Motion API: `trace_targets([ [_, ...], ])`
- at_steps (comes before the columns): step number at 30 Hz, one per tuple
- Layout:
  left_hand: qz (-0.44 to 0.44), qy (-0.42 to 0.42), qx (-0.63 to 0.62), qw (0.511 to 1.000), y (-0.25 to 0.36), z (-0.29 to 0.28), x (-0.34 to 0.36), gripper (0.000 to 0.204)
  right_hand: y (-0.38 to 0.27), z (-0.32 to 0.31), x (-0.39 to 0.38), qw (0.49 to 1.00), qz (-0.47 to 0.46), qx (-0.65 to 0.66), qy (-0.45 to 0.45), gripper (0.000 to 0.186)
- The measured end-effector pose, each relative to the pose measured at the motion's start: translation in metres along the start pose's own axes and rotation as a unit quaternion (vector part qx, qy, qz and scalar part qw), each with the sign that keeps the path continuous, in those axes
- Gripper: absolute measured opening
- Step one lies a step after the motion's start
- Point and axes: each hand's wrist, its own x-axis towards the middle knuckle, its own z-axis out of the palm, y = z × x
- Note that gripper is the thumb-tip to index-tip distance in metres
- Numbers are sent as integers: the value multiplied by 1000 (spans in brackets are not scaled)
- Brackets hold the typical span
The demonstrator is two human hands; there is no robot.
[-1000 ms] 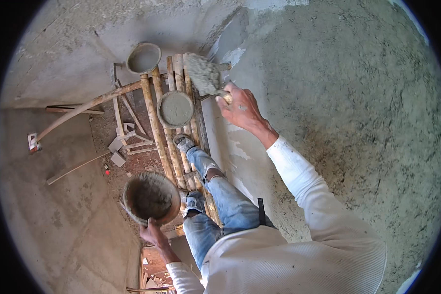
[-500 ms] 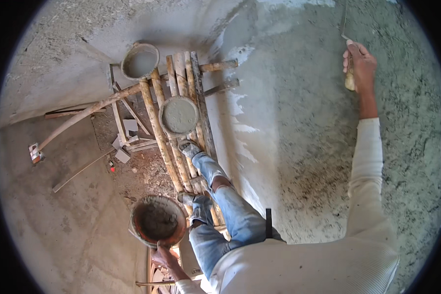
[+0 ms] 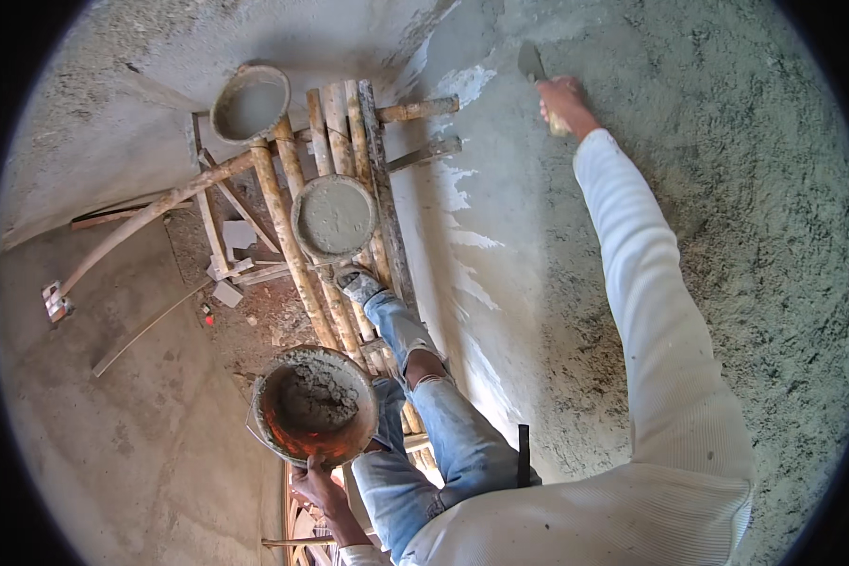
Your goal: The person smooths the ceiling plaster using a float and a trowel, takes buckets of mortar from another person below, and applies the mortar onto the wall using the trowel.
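Observation:
My right hand (image 3: pixel 561 102) grips the pale handle of a trowel (image 3: pixel 533 64), its dark blade at the grey plastered wall (image 3: pixel 689 236), high at the upper right. Around the blade the plaster looks smoother and lighter; farther right it is rough and speckled. My left hand (image 3: pixel 319 491) is closed on the lower rim of a mortar-crusted bucket (image 3: pixel 321 406) with a reddish inside and lumpy grey mortar in it, held in front of my legs. Beyond it, a round pan of wet grey mortar (image 3: pixel 335 217) stands on the pole platform.
My feet stand on a narrow scaffold of lashed poles (image 3: pixel 297 264). A second pan (image 3: pixel 250 104) of grey slurry sits at its far end. Long poles (image 3: pixel 160 203) lean across the left, over a rubble-strewn floor (image 3: pixel 255 316) with wooden offcuts and pale pieces. White patches edge the plaster.
My right hand first swung right and up with the trowel, which held a heap of mortar earlier, then moved left along the wall. My left hand and bucket have moved slightly right and down.

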Motion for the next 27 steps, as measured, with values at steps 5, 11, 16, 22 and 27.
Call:
trace_targets([
  [5, 28, 10, 65, 997, -5, -24, 14, 32, -25, -18, -68, 993, -39, -78, 85, 25],
  [11, -5, 27, 98, 995, -33, -65, 29, 35, -13, -119, -145, 990, -31, -92, 103, 30],
  [16, 16, 65, 94, 993, -24, -70, 15, 35, -10, -101, -230, 855, -186, -424, 234, 40],
  [22, 18, 80, 86, 993, -22, -74, 9, 35, -10, 4, -303, 941, -234, -245, 10, 31],
  [27, 6, 79, 74, 994, -38, -104, 12, 37, -46, 33, -372, 917, -229, 9, -327, 35],
])
